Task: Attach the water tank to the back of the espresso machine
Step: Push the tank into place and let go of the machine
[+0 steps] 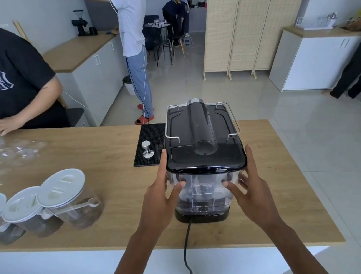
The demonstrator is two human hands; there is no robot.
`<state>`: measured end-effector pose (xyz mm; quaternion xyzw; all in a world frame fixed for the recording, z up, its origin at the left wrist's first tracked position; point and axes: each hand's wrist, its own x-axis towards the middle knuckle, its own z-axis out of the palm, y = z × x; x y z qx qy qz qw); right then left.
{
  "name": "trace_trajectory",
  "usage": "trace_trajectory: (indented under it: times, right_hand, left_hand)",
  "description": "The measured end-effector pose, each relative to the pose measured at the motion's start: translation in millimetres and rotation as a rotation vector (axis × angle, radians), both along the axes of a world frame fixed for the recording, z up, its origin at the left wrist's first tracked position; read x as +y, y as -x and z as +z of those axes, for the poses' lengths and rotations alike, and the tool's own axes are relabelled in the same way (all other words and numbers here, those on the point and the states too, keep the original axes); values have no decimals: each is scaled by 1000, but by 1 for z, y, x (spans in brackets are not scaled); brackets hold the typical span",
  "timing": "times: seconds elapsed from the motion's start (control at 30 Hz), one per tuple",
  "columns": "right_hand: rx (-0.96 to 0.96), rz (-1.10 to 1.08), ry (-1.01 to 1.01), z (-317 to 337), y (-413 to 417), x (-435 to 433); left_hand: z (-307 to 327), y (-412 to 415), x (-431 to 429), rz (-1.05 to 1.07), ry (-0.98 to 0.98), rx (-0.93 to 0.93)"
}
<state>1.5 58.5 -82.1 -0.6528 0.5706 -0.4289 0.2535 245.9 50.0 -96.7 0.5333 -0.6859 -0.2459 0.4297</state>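
Note:
A black espresso machine (200, 129) stands on the wooden counter (113, 190) with its back toward me. A clear water tank (201, 193) with a black lid sits against that back, resting on the machine's base. My left hand (158, 189) lies flat against the tank's left side, fingers spread, thumb on its near face. On the right side, my right hand (247, 181) mirrors it. Both hands touch the tank with fingers apart rather than wrapped around it. A black power cord (186, 250) hangs from the base over the counter edge.
A steel tamper (147, 149) stands on a black rubber mat (147, 145) left of the machine. Three lidded jars (69, 200) sit at front left, clear glasses (6, 153) behind them. A person in a black shirt leans on the counter's far left; others stand farther back.

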Motion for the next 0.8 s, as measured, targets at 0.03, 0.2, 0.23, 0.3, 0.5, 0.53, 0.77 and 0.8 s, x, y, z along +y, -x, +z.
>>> trace_trajectory:
  times: [0.03,0.2,0.23,0.3,0.5,0.53,0.77,0.8]
  right_hand:
    - [3,-5,-5,0,0,0]
    - [42,-67,-37,-16,7,3]
    - [62,-88,-50,-23,10,5]
    - [152,-119,-65,-45,17,9]
    - [471,-118,-307,-116,39,22]
    - [520,-107,-319,-124,41,22]
    - [825,-39,-340,-159,46,21]
    - [840,-38,-347,-162,45,21]
  left_hand:
    - [-3,-2,1,-7,4,-15]
    - [-29,-18,11,33,-19,-122]
    - [-36,-21,15,43,-30,-149]
    - [-54,-27,21,42,-95,-205]
    - [-120,-45,17,-33,-506,-460]
    - [-126,-46,15,-40,-529,-461]
    - [-159,-48,9,-57,-566,-664]
    - [-162,-47,8,-61,-565,-707]
